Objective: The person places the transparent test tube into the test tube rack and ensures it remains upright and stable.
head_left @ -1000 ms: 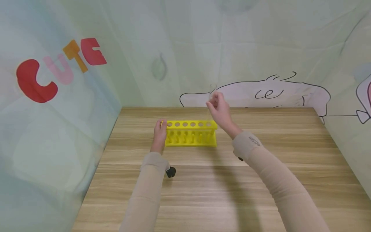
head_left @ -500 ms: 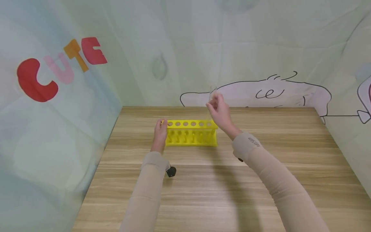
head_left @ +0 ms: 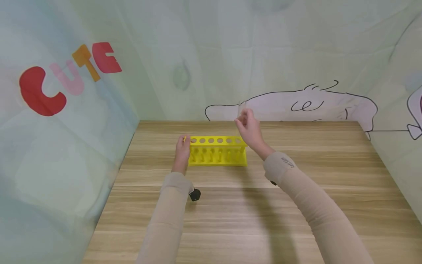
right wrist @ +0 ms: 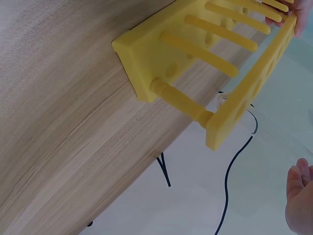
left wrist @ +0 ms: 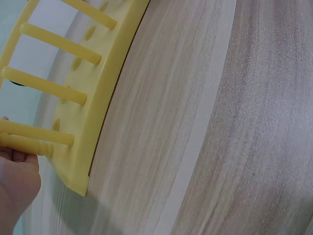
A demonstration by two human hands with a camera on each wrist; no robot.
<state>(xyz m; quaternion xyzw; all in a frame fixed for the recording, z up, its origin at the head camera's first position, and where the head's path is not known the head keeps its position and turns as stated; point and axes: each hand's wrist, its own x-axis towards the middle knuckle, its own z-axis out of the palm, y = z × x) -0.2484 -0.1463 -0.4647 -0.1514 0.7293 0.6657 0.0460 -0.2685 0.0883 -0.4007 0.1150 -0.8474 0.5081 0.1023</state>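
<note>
A clear glass test tube stands nearly upright, pinched between the thumb and fingers of my right hand. Below it is the right end of a yellow test tube rack. In the right wrist view the tube runs from the right hand to the rack's top bar, and its rounded lower end shows just past that bar. My left hand grips the rack's left end. The left wrist view has that hand with its fingers around the end post.
The rack has a row of round holes on top and upright pegs below. It stands on a wood-grain table, with a printed cloth backdrop behind and at both sides. Dark lines on the backdrop show beyond the table edge.
The right hand and the test tube have sunk slightly toward the rack. My left hand keeps its grip, and the rack stays in place.
</note>
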